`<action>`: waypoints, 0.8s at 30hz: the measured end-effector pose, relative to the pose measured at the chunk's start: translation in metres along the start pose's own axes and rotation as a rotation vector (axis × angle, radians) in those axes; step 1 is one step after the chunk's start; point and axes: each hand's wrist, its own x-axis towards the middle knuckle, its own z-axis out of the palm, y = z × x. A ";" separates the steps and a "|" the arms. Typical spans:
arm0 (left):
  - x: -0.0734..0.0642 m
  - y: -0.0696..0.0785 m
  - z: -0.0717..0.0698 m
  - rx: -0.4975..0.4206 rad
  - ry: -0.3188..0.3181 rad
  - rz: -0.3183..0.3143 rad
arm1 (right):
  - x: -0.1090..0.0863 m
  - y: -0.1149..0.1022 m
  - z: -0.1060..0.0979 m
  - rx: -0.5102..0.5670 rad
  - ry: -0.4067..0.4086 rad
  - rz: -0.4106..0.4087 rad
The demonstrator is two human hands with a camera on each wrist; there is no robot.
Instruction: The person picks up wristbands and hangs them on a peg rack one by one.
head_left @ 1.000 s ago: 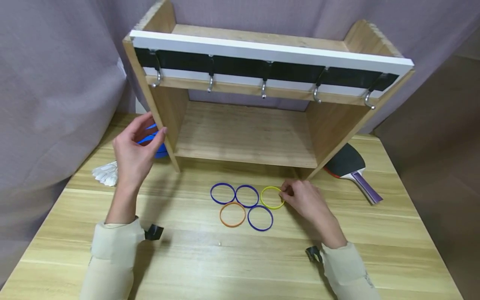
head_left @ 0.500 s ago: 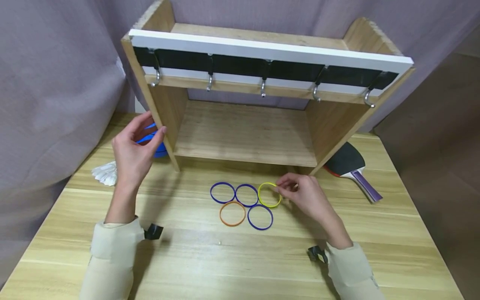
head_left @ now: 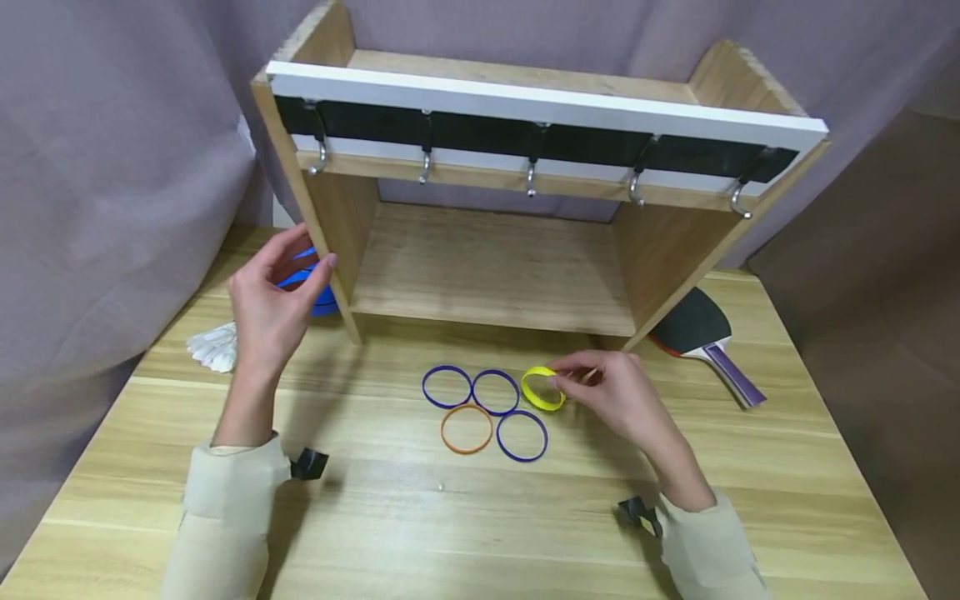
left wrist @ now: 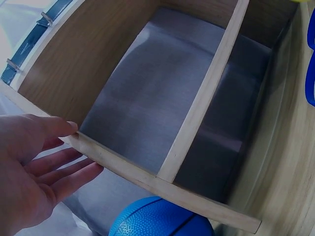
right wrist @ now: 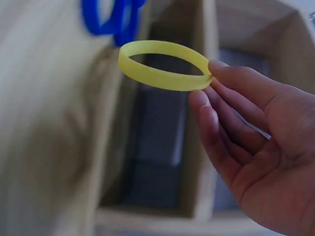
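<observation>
A yellow silicone wristband (right wrist: 165,81) is pinched at its edge between the thumb and fingertips of my right hand (head_left: 615,387). In the right wrist view the band is held in the air, its loop open and slightly tilted. My left hand (head_left: 270,300) holds the left side panel (left wrist: 118,162) of a wooden shelf (head_left: 495,267), thumb on the front edge and fingers along the outer side. Flat on the table lie blue wristbands (head_left: 425,392), several in all with an orange wristband (head_left: 442,433), left of the yellow one.
A white rail with metal hooks (head_left: 531,179) runs across the shelf's upper front. To the left are a blue ball (left wrist: 157,219) and a white shuttlecock (head_left: 216,346). A table tennis bat (head_left: 693,325) lies beside the shelf's right side.
My right hand has lifted the yellow wristband off the table and tilted it, so its band width shows. The left hand stays at the side panel.
</observation>
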 end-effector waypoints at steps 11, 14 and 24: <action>-0.001 0.002 -0.001 0.008 -0.012 0.004 | 0.063 -0.116 0.018 0.734 -0.088 -0.087; -0.002 0.003 0.000 0.010 -0.009 0.014 | 0.085 -0.147 0.028 1.018 -0.051 -0.108; 0.000 0.006 0.000 0.026 -0.006 0.010 | 0.131 -0.195 0.050 1.429 0.231 -0.138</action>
